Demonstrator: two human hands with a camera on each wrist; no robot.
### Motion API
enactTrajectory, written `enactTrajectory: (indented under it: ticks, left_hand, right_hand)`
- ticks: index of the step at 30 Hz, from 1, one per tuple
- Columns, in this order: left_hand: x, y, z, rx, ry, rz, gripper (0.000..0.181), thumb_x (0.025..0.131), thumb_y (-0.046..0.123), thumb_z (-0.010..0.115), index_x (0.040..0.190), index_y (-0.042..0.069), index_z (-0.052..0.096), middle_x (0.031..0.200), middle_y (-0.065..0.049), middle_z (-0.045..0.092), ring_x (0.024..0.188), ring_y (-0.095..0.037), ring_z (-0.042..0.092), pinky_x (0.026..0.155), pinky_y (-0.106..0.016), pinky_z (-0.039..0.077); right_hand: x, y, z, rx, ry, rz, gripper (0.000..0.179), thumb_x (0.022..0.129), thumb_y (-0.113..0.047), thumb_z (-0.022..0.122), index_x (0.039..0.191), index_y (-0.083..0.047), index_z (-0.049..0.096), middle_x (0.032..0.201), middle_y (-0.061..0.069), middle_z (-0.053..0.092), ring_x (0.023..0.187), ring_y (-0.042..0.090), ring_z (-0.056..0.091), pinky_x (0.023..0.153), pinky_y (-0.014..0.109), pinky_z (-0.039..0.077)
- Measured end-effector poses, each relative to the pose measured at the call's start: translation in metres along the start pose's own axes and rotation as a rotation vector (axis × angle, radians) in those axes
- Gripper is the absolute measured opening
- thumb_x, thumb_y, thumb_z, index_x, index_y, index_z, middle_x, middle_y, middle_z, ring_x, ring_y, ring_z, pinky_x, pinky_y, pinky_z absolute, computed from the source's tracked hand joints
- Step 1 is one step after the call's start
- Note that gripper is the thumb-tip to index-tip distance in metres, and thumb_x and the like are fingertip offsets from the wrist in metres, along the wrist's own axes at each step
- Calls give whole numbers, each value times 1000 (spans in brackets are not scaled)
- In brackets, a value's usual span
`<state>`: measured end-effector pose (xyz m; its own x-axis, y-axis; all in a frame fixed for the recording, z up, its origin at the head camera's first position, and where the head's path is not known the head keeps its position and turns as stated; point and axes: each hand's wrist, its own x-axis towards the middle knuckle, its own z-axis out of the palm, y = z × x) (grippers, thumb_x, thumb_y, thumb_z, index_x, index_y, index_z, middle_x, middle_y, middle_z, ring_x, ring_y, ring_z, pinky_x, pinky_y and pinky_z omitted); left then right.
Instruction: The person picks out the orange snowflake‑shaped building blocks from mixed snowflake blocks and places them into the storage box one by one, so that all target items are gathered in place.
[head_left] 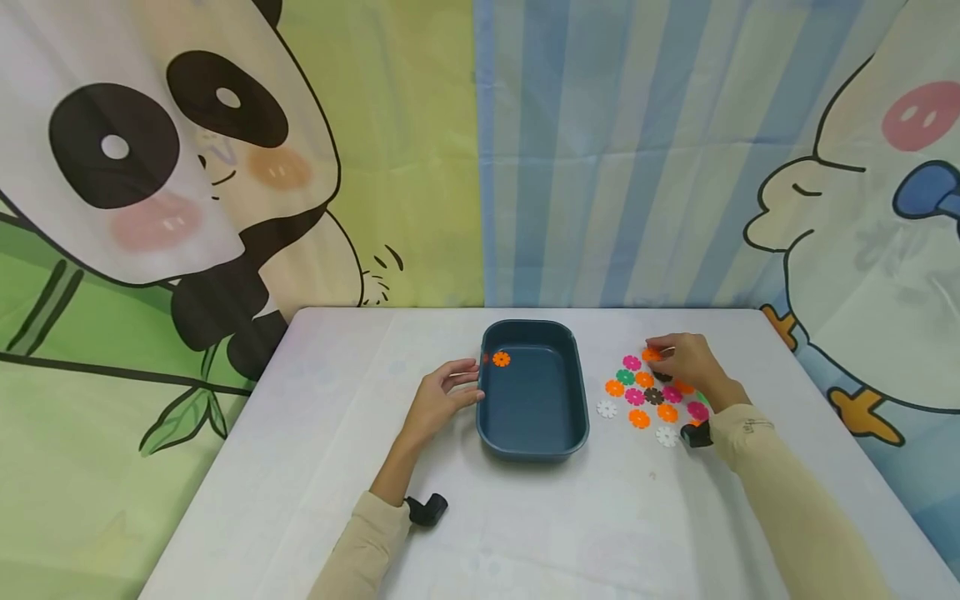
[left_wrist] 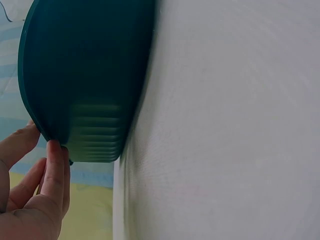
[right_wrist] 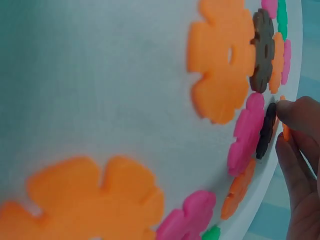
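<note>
A dark blue plastic tray (head_left: 532, 454) stands on the table, with one orange flower-shaped disc (head_left: 501, 358) inside near its far left. My left hand (head_left: 444, 400) is at the tray's left side, its fingertips touching the rim; the left wrist view shows the fingers (left_wrist: 54, 170) against the tray's outer wall (left_wrist: 95, 75). Over the far edge of a group of flower-shaped discs, my right hand (head_left: 686, 358) pinches an orange flower-shaped disc (head_left: 651, 354) between thumb and fingers. Close below that hand lies a black disc (right_wrist: 266, 131) beside a pink one (right_wrist: 246, 135).
Several loose discs lie right of the tray, among them a green disc (head_left: 625, 377), a brown disc (head_left: 654, 396) and a white disc (head_left: 667, 436). The white table (head_left: 547, 533) ends at a printed curtain (head_left: 600, 150) behind.
</note>
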<state>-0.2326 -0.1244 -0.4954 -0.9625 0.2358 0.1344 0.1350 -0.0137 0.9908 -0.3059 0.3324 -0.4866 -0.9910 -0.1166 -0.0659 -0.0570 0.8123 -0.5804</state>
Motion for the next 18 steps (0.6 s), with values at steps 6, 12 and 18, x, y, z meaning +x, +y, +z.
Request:
enactTrajectory:
  ticks: [6, 12, 18]
  left_hand:
    - [0, 2, 0, -2, -5, 5, 60, 82, 3, 78, 135, -3, 51, 133, -22, 55, 121, -37, 55, 90, -27, 56]
    - [-1, 3, -1, 3, 2, 15, 60, 81, 1, 78, 135, -3, 51, 133, -22, 56, 119, -34, 57, 91, -29, 56]
    - [-1, 3, -1, -7, -8, 14, 60, 82, 0, 77, 135, -5, 51, 133, -23, 56, 120, -36, 56, 91, -29, 55]
  right_hand:
    - [-1, -6, -3, -4, -8, 24, 49, 87, -17, 76, 130, 0, 60, 123, 23, 62, 108, 38, 56, 92, 48, 55]
    - [4, -17, -2, 29, 71, -36, 48, 86, -19, 76, 127, 0, 63, 118, 22, 65, 107, 39, 60, 86, 48, 58]
    - [11, -45, 1, 122, 176, -116, 43, 84, -14, 78, 123, -1, 66, 119, 19, 66, 108, 37, 63, 88, 48, 56]
